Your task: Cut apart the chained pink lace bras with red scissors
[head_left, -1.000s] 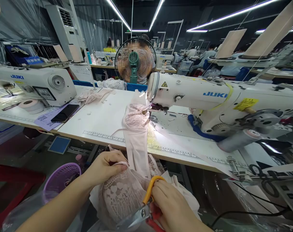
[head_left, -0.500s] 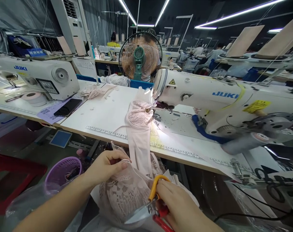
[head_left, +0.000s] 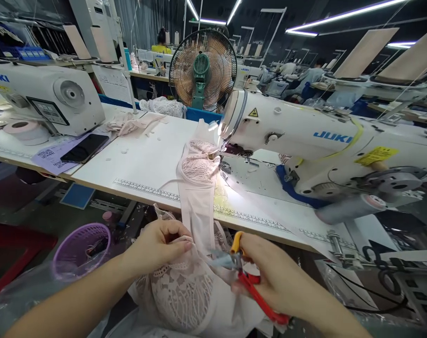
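My left hand pinches the upper edge of a pale pink lace bra that lies over my lap. In my right hand is a pair of scissors with orange and red handles. Their blades point left, at the bra's edge just right of my left fingertips; blur hides whether they touch the fabric. Another pale pink lace bra piece lies under the sewing machine's needle area, and its band hangs over the table edge toward my hands.
The lit sewing machine stands ahead on the white table. A second machine, a phone on paper and a tape roll are at left. Below stands a purple basket. A large fan is behind.
The scissors have turned upward from pointing down-left, and their blades have come up close to my left fingertips. My left hand keeps its pinch. The view has shifted slightly.
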`<state>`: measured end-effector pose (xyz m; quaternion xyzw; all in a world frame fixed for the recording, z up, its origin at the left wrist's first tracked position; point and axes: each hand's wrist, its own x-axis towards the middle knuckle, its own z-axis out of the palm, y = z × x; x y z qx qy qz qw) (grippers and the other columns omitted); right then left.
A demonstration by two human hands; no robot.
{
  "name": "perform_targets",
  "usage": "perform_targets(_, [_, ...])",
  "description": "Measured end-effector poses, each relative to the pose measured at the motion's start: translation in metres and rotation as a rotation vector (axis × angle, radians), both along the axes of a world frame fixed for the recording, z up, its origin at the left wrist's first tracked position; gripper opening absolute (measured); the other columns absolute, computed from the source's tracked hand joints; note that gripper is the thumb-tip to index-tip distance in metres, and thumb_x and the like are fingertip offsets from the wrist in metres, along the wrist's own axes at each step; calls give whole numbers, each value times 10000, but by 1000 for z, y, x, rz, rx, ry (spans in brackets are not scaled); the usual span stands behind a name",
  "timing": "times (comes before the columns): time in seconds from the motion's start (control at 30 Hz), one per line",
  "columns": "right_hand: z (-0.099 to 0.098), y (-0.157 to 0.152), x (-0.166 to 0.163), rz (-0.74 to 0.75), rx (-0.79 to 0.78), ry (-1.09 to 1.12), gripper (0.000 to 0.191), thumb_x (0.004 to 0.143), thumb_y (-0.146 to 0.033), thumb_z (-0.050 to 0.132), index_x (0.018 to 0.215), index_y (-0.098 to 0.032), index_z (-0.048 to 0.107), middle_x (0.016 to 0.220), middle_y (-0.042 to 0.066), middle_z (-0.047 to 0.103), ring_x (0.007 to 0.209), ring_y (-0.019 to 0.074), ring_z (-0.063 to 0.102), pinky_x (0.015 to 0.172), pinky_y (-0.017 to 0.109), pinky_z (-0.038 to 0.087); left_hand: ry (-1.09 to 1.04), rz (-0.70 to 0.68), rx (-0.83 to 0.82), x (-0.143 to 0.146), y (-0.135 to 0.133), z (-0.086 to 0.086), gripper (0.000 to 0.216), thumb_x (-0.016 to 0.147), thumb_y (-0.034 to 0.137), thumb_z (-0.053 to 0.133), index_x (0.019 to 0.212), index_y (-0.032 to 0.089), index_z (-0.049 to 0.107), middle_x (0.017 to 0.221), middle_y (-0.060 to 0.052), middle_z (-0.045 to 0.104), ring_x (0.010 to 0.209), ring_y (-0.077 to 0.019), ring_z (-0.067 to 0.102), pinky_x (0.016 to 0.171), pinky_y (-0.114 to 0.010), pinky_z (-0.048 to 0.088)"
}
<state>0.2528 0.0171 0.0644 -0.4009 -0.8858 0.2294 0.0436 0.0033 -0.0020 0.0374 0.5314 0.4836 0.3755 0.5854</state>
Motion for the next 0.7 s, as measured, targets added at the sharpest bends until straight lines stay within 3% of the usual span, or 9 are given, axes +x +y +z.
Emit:
perform_targets(0.17, [4,20,2,-19,88,-165,370,755,-496,620,668,-213,397,666,17,520,609,185,476,520,262,299,-51,-16,-166,10,0,0,199,644,307,701,665,144,588,502,69,419,445,-59,301,443,-196,220])
perform_targets(0.27, [5,21,-1,-5,65,-199,402,753,-559,603,666,-205,434,676,27,550,609,185,491,519,262,294,-34,-9,-159,12,0,4,219,638,323,697,651,138,579,517,61,426,455,-63,320,446,-201,220])
perform_targets(0.47, [7,18,-2,-16,38,-208,384,772,-555,576,671,-198,481,694,42,587,619,188,516,515,265,312,42,-22,-131,12,3,12,225,658,331,690,635,132,588,570,36,441,486,-75,347,459,-214,257])
perform_targets(0.7, [8,19,-3,-14,17,-215,391,766,-561,576,666,-194,486,697,43,594,602,178,506,506,257,296,58,-60,-115,11,5,9,238,695,341,650,649,116,586,612,18,457,482,-73,353,459,-223,258])
